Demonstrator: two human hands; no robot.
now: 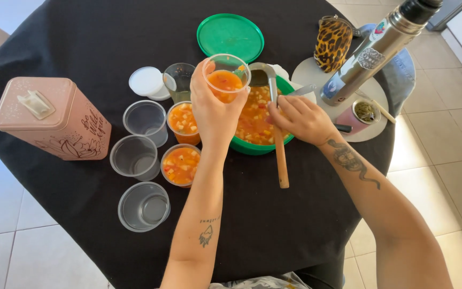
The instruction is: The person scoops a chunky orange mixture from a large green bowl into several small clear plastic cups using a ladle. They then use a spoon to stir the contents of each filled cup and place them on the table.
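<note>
My left hand (214,109) holds a clear plastic cup (225,76) partly filled with orange fruit salad, lifted above the rim of a green bowl (252,147). The bowl holds the same chopped fruit in orange juice. My right hand (301,119) grips a ladle (280,155) with a metal scoop and a wooden handle; the scoop sits at the bowl's far edge beside the cup. Two filled cups (183,122) stand just left of the bowl.
Three empty clear cups (135,156) and a white lid (146,81) lie left of the filled ones. A pink tin (49,118) stands far left. Behind the bowl are a green lid (230,35), a leopard-print pouch (332,43), a steel flask (372,51) and a mate cup (363,112) on a round tray.
</note>
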